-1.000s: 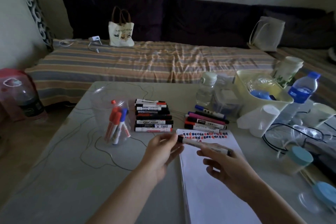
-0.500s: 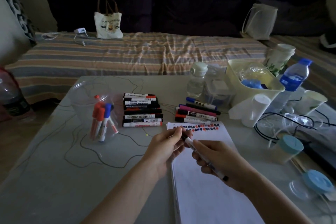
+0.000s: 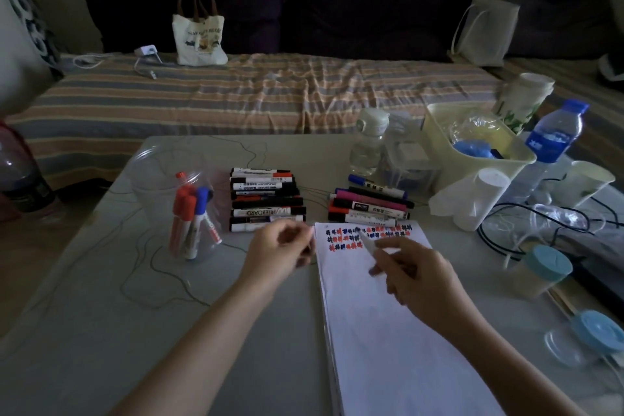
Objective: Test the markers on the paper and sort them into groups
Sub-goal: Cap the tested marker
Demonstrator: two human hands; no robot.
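While your right hand (image 3: 413, 275) grips an uncapped marker (image 3: 370, 245) with its tip poised over the paper (image 3: 398, 331), your left hand (image 3: 282, 252) hovers curled beside the sheet's left edge, apparently pinching the cap, though blur hides it. Three rows of red, blue and black test marks (image 3: 368, 236) already fill the paper's top. Judging by the groups, much is sorted: a stack (image 3: 266, 201) lies on the worktop (image 3: 101, 297), several stand in the clear cup (image 3: 179, 199), and another pile (image 3: 369, 208) waits behind the paper.
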